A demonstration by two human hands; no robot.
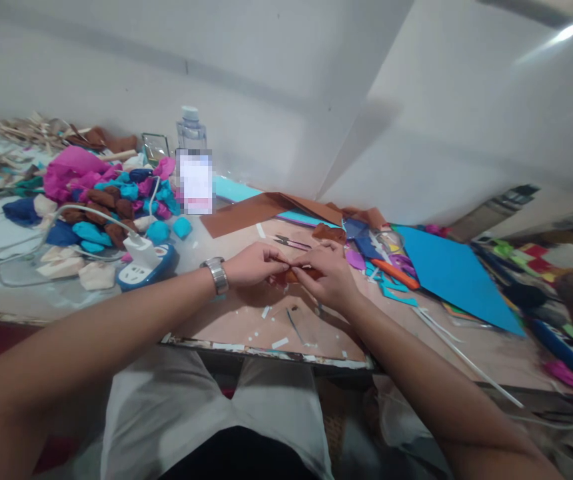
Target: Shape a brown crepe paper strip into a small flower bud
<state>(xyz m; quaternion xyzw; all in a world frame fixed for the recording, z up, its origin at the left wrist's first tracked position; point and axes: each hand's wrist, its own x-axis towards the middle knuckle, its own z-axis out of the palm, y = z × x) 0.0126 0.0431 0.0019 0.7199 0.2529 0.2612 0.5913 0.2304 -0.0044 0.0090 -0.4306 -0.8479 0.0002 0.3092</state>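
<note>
Over the front middle of the table, my left hand (258,263) and my right hand (330,275) meet with their fingers closed. Both pinch a small brown piece of crepe paper (302,275), partly hidden by the fingers. A silver watch (216,275) circles my left wrist. Just beyond the hands lie thread snips (291,242) and a crumpled brown piece (329,232). White paper scraps (280,343) and a thin dark strip (294,325) rest on the table below the hands.
Left are bunched coloured pieces (97,233), a power strip (164,263) with cables, a phone (195,190) and a bottle (191,133). A folded brown sheet (246,212) lies behind. Right are an orange cutter (397,273), blue sheet (459,277) and white sticks (471,363). A wall stands behind.
</note>
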